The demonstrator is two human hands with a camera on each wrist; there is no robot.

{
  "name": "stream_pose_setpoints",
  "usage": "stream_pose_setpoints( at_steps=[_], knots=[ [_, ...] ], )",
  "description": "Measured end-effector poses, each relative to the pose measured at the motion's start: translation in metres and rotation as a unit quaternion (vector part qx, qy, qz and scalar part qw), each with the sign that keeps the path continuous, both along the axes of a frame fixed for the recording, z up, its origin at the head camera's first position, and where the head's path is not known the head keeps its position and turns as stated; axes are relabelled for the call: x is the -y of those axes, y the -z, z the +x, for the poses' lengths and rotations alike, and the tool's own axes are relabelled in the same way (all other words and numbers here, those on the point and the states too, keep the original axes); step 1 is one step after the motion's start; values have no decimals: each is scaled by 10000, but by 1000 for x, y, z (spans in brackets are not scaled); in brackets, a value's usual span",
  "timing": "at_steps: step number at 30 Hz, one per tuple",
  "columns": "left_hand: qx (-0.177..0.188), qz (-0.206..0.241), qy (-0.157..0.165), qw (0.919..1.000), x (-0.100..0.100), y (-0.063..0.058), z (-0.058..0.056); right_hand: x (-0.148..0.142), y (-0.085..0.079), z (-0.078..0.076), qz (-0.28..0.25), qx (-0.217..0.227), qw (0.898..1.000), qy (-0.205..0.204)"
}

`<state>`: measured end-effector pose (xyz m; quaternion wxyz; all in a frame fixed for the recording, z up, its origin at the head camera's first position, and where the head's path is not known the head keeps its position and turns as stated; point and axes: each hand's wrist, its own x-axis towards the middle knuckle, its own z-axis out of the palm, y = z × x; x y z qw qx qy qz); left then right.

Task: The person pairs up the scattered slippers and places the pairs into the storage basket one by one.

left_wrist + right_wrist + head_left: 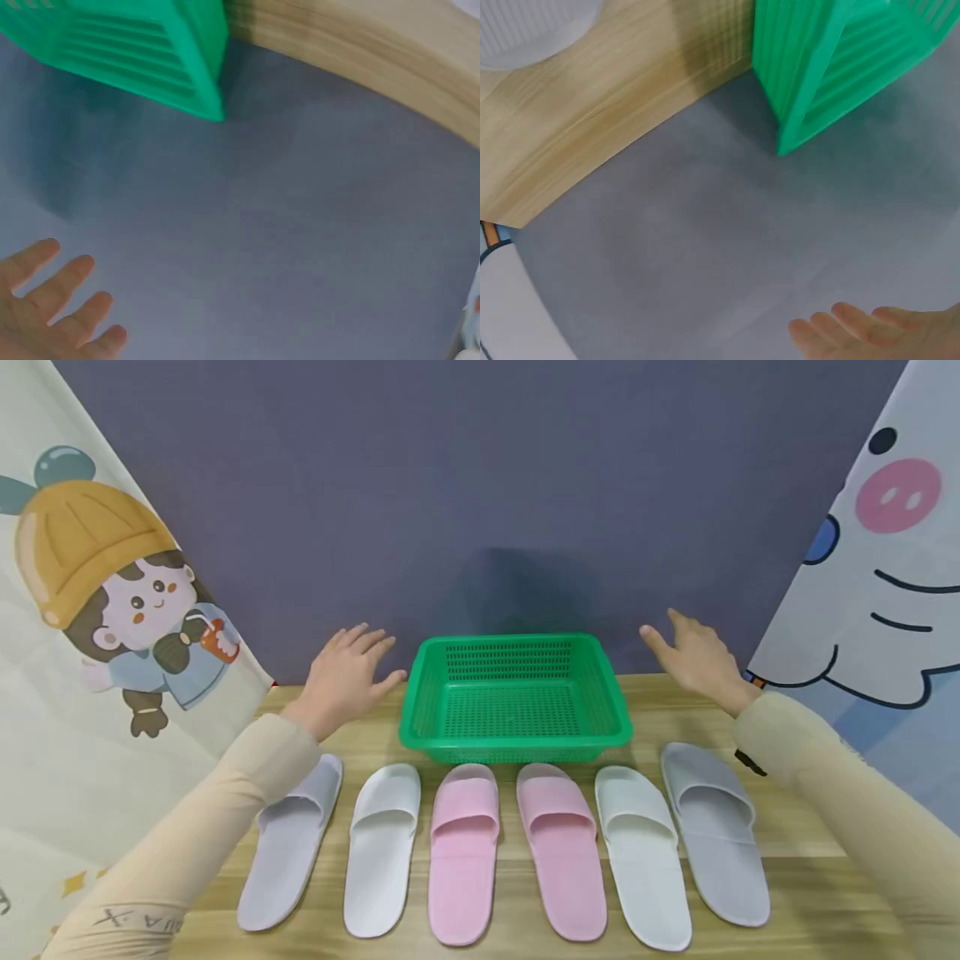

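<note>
Six slippers are lying in a row along the worktop point(802, 893), their covered toes pointing towards the green basket point(517, 742) and their heels facing the person. The colours are mirroring each other outward from the middle: the left pink slipper point(463, 877) and right pink slipper point(566, 881), then the left white slipper point(380, 868) and right white slipper point(648, 881), then the left grey slipper point(285, 860) and right grey slipper point(723, 860). That order is probably keeping the matches easy to read (the outer ones are fanning slightly, perhaps simply from the wide lens). The basket is sitting centrally behind the row, near the back edge, seemingly so that either arm is reaching it equally well.

The left hand point(345, 681) and right hand point(697, 660) are hovering on either side of the basket, apart from it; each grip is holding nothing, with fingers extended and thumb standing away. The left sleeve point(225, 793) is partly covering the left grey slipper.

The worktop is showing pale, streaky wood grain. Behind it a plain grey-blue backdrop point(480, 460) is rising, while cartoon-printed panels are flanking it: a capped child point(142, 602) on the left, a pig-like face point(900, 610) on the right.
</note>
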<state>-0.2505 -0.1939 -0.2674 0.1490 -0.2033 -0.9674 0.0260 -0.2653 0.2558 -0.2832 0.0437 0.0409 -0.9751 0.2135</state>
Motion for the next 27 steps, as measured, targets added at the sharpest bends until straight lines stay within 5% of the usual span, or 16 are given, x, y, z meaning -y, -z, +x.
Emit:
stream_pose_setpoints(
  at_steps=[7,11,16,21,27],
  knots=[
    [-641,285,823,9941,-10,3,27,16,6,20,-327,-233,9981,-463],
    [-604,303,1662,9838,-16,4,36,23,9,30,-481,-285,9963,-656],
    [-342,-172,2875,9570,-17,8,46,40,16,52,-556,-525,9923,-969],
    [-325,-393,3579,9324,-19,19,57,58,29,74,-625,-553,9860,-1446],
    [-413,-767,4216,9026,-17,42,73,79,52,100,-551,-32,9757,-2120]
  ],
)
